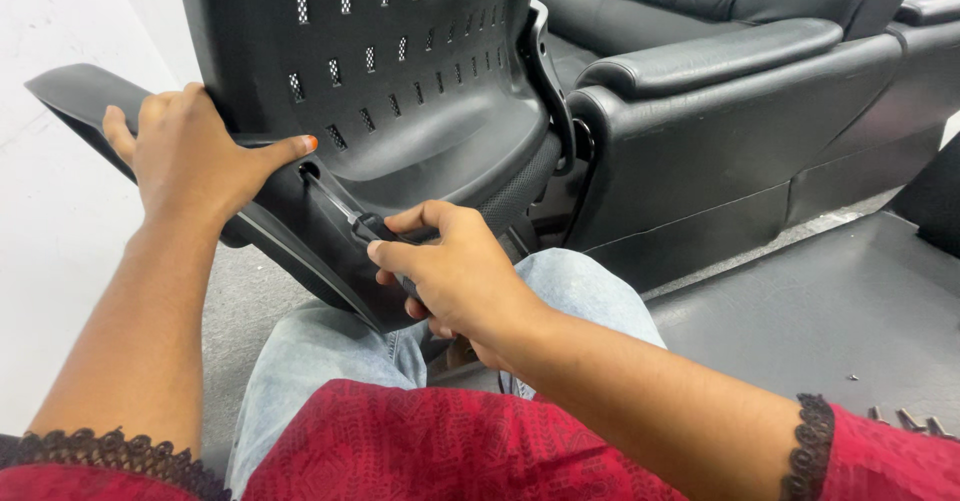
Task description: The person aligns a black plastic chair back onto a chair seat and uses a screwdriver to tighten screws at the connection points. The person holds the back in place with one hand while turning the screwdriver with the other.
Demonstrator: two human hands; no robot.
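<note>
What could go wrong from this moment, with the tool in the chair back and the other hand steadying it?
1. The screwdriver, angled into a hole in the chair back, might slip out and gouge the plastic.
2. If it slips, the left hand, gripping the edge close by, could be jabbed.
3. The chair back rests tilted against the knees, braced only by that hand, so pressure from the right hand may shift it.

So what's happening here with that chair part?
A seated person has a black plastic chair back propped against their lap. Their left hand steadies its lower edge, while the right hand holds a screwdriver with its tip in a hole in the chair back's curved frame. A black leather sofa stands just behind, and a few screws lie on the dark floor mat to the right.
</note>
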